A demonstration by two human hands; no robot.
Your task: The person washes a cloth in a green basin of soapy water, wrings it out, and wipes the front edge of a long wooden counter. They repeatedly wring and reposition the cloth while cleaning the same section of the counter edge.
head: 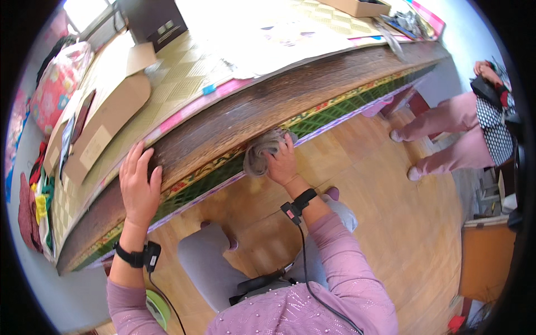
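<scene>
My right hand [281, 161] grips a crumpled grey-brown cloth [261, 153], pressing it against the front face of the raised platform, where a patterned trim runs below the wooden edge. My left hand [140, 184] rests on the worn dark wooden edge [226, 117], fingers spread and nothing held. Above that edge lies a yellowish woven mat [176, 79] with a pink border. Below the trim hangs a green patterned cloth [331, 117]. Each wrist wears a black strap with a small cabled device. The part of the trim behind the cloth is hidden.
An opened cardboard box [113, 113] and a dark box [155, 21] stand on the platform, left. A floral bundle [63, 88] sits by the wall. Another person [452, 130] stands at the right. A green basin [158, 310] is on the wooden floor, near an orange-brown cabinet [485, 259] far right.
</scene>
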